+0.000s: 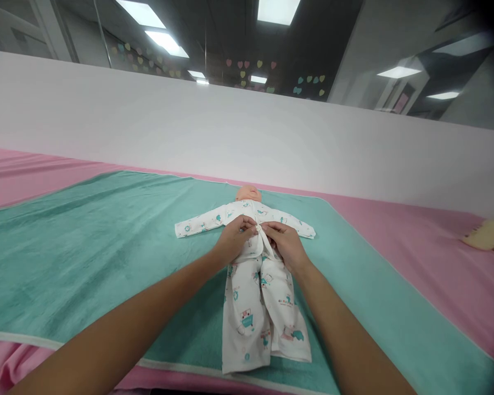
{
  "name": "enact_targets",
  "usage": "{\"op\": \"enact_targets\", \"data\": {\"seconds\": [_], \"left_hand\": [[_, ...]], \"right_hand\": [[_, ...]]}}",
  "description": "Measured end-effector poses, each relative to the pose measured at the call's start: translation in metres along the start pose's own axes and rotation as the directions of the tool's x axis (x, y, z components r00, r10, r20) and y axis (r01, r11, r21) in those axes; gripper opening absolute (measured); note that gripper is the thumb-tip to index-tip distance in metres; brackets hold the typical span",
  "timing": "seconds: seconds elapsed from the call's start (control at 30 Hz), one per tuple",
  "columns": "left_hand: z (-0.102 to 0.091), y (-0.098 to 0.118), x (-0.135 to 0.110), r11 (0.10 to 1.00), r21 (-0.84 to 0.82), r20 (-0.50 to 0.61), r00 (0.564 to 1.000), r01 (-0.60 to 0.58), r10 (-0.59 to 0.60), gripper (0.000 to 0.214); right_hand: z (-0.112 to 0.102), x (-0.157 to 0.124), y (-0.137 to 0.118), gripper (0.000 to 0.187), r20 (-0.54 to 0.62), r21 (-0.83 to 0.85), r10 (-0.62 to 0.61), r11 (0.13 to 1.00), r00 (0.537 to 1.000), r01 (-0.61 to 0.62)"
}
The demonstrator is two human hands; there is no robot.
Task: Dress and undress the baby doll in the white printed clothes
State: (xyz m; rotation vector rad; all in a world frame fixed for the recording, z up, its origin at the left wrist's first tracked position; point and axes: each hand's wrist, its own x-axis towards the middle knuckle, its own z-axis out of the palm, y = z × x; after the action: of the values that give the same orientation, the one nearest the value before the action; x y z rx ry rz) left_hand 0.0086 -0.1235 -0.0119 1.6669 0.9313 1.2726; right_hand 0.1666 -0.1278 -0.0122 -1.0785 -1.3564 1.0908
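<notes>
A baby doll (249, 193) lies on its back on a teal towel (86, 247), dressed in a white printed romper (263, 307) with its sleeves spread out. My left hand (234, 238) pinches the romper's left front edge at the chest. My right hand (286, 241) pinches the right front edge beside it. A small white button or snap (258, 227) shows between my fingertips. Both hands rest on the doll's torso, fingers closed on the cloth.
The towel lies on a pink sheet (436, 263). A white wall panel (230, 126) rises behind the doll's head. A pale yellow object (488, 235) sits at the far right edge of the pink sheet.
</notes>
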Motion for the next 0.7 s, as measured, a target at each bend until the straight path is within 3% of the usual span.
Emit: {"op": "enact_targets", "data": {"seconds": [0.23,0.43,0.7], "left_hand": [[-0.002,0.003,-0.001,0.999,0.047,0.012,1.0,0.01,-0.011,0.013],[-0.001,0.003,-0.001,0.999,0.041,0.019,1.0,0.011,-0.012,0.014],[0.006,0.0,-0.001,0.987,0.16,-0.074,0.997,0.004,0.009,0.013]], "right_hand": [[0.001,-0.001,-0.004,0.029,0.057,-0.046,0.002,0.999,0.998,0.001],[0.008,-0.004,-0.008,0.028,0.077,-0.226,-0.074,0.97,0.994,0.09],[0.014,-0.005,-0.002,0.036,0.048,-0.343,-0.187,0.92,0.981,0.192]]}}
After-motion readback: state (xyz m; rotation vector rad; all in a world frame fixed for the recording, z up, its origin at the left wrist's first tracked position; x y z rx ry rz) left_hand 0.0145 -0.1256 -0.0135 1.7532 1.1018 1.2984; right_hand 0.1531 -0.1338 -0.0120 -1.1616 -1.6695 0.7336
